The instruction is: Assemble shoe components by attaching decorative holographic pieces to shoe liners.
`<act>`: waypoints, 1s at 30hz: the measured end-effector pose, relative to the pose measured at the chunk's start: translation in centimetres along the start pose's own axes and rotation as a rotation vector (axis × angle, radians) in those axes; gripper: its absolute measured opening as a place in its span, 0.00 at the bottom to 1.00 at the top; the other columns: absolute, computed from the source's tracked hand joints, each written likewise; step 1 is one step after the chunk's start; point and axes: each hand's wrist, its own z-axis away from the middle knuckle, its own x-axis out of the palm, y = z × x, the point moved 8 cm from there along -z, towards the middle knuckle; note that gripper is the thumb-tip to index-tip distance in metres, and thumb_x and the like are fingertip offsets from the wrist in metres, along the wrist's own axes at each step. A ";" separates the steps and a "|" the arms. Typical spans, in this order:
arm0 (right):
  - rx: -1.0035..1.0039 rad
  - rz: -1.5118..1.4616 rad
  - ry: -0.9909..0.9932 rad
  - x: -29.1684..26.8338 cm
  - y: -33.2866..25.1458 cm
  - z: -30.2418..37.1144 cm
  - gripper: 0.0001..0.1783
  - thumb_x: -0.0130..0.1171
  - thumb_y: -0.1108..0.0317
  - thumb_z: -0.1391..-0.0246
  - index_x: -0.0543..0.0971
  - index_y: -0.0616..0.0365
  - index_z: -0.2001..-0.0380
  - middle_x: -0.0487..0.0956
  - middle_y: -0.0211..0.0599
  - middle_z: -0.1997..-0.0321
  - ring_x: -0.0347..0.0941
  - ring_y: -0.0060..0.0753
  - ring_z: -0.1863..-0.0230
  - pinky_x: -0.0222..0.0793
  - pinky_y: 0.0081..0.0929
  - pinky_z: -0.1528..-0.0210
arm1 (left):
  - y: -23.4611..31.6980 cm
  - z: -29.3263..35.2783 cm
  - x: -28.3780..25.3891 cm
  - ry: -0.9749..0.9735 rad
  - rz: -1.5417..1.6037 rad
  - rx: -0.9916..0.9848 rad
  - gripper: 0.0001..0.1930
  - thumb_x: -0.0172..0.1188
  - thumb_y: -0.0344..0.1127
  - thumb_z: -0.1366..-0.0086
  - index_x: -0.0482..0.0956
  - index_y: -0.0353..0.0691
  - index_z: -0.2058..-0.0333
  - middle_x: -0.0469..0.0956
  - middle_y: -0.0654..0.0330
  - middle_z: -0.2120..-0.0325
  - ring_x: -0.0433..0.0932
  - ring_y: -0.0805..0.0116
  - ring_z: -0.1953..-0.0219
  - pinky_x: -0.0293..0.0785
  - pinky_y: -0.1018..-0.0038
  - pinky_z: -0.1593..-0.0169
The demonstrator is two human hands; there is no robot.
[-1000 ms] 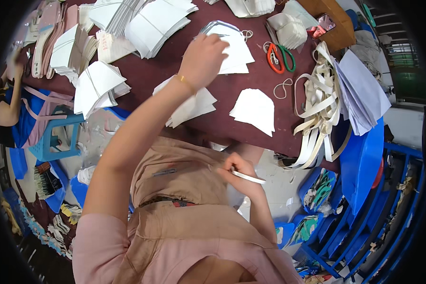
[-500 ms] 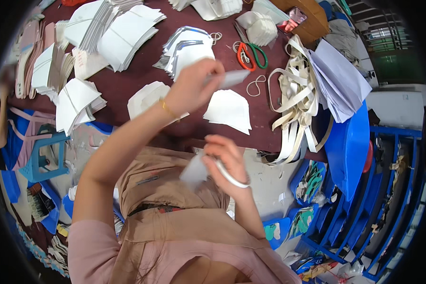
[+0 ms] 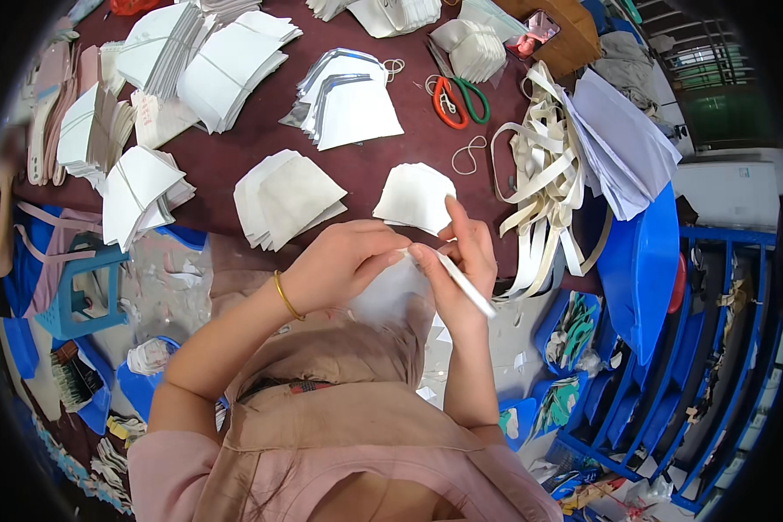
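Observation:
Low in front of my lap, both hands meet at a thin white cut piece, blurred, which looks like fabric or paper. My left hand pinches its top edge. My right hand is closed at the same edge, thumb against it, and also carries a slim white stick-like tool slanting down from the palm. Just beyond the right fingers lies a small stack of white pieces on the dark red table. Left of it, above my left hand, sits another loose stack of off-white pieces.
Bundled white pieces fill the far left. Red-and-green-handled scissors and a string loop lie beyond my right hand. Off-white straps hang over the right edge beside a blue bin. A person's arm shows at far left.
My left hand has come down from above the table, toward me, to meet the right. The right hand has moved up and right. A white piece is now held between both.

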 end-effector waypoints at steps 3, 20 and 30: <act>-0.492 0.163 -0.031 0.6 -3.2 1.1 0.10 0.65 0.81 0.61 0.81 0.60 0.71 0.74 0.38 0.71 0.72 0.35 0.70 0.69 0.25 0.69 | -2.7 1.0 0.4 0.070 0.484 -0.254 0.10 0.56 0.33 0.35 0.79 0.32 0.61 0.79 0.64 0.70 0.74 0.79 0.68 0.69 0.78 0.67; -0.274 -0.358 0.084 -6.2 2.3 3.4 0.10 0.61 0.76 0.52 0.69 0.55 0.73 0.74 0.30 0.79 0.70 0.28 0.78 0.65 0.40 0.56 | -2.8 0.1 -10.5 0.718 -0.683 0.091 0.17 0.65 0.30 0.47 0.77 0.40 0.57 0.75 0.56 0.60 0.74 0.55 0.58 0.70 0.64 0.54; -0.349 -0.021 -0.227 1.3 -1.0 3.3 0.11 0.66 0.80 0.59 0.72 0.59 0.78 0.77 0.34 0.79 0.73 0.31 0.75 0.66 0.26 0.68 | -12.2 -12.7 -8.8 0.187 -0.886 -0.401 0.16 0.68 0.37 0.51 0.75 0.46 0.63 0.71 0.61 0.58 0.65 0.57 0.49 0.58 0.57 0.48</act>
